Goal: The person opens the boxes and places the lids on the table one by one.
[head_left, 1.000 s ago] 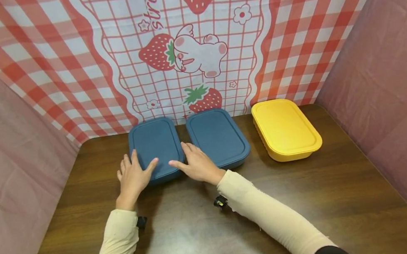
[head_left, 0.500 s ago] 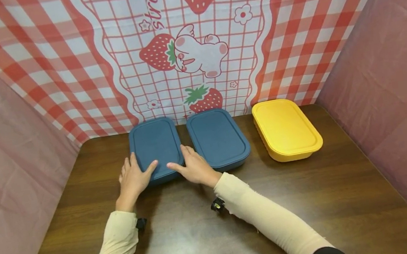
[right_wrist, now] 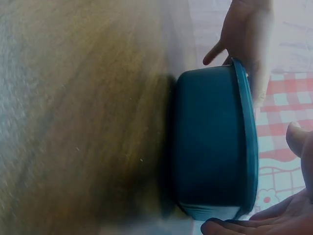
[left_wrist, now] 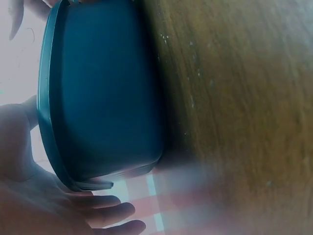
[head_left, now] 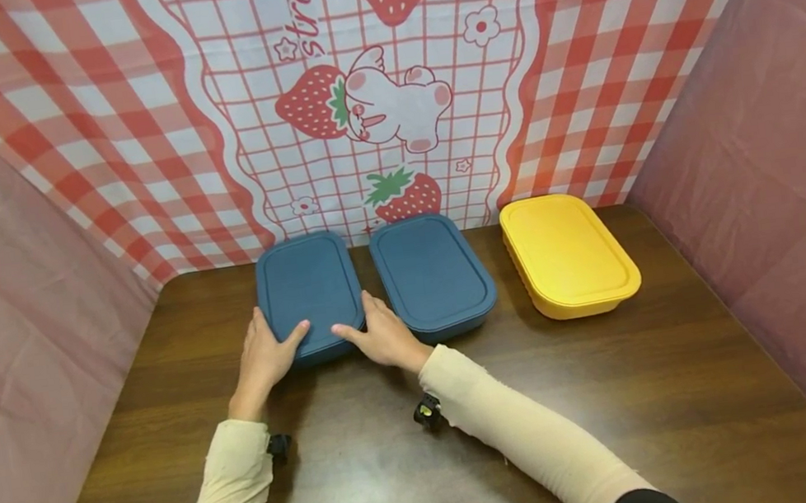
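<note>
The left blue box (head_left: 310, 291) stands on the table between the person's two hands, just left of a matching middle blue box (head_left: 433, 269). It looks like matte plastic: a deep rectangular tub with rounded corners, smooth sides that narrow toward the base, and a flat lid whose rim sticks out slightly, with a shallow groove following its outline. The left hand (head_left: 266, 358) lies along its near left corner, fingers fairly straight down the side, thumb set wide from them over the lid. The right hand (head_left: 386, 335) mirrors this at the near right corner, thumb well apart from extended fingers that reach into the gap between the blue boxes. How firmly either hand presses, I cannot tell. Well to the right stands a yellow box (head_left: 571, 253) of the same form, its lid catching a soft shine.

Sideways red lettering (head_left: 300, 6) on the hanging cloth (head_left: 575, 57) reads "stra", then is cut off by the top edge. Around it are printed strawberries, flowers, a white cartoon animal (head_left: 405, 110), a thin red grid and red-and-white checks.

The table (head_left: 613, 393) has dark brown wood grain, glossy near the front, with pale specks showing in the left wrist view. Creased pink fabric (head_left: 14, 246) walls both sides. Cream sleeves (head_left: 536, 435) cover the forearms.
</note>
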The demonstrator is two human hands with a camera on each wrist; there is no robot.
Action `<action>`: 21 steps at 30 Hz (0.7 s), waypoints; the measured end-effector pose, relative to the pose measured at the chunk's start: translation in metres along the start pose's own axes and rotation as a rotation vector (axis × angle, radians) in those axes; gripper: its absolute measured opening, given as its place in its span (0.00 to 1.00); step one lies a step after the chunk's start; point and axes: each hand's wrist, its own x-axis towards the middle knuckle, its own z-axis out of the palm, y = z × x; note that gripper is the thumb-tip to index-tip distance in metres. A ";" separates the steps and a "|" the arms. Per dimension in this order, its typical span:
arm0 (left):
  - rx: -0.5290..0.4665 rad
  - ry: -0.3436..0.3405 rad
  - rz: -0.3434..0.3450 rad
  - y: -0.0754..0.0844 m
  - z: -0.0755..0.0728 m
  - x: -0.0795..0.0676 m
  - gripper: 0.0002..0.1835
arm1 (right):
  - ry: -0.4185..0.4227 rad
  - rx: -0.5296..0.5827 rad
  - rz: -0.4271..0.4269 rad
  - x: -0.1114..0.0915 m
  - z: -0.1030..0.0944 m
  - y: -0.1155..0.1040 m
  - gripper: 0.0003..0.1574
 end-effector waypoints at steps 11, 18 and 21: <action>-0.089 0.022 -0.060 -0.002 0.001 0.001 0.52 | 0.073 0.111 0.051 0.008 0.009 0.005 0.53; -0.131 0.026 -0.073 -0.004 -0.001 0.001 0.48 | 0.111 0.163 0.057 0.013 0.013 0.010 0.46; -0.151 0.031 -0.072 -0.005 0.000 0.002 0.46 | 0.100 0.176 0.080 0.014 0.015 0.012 0.46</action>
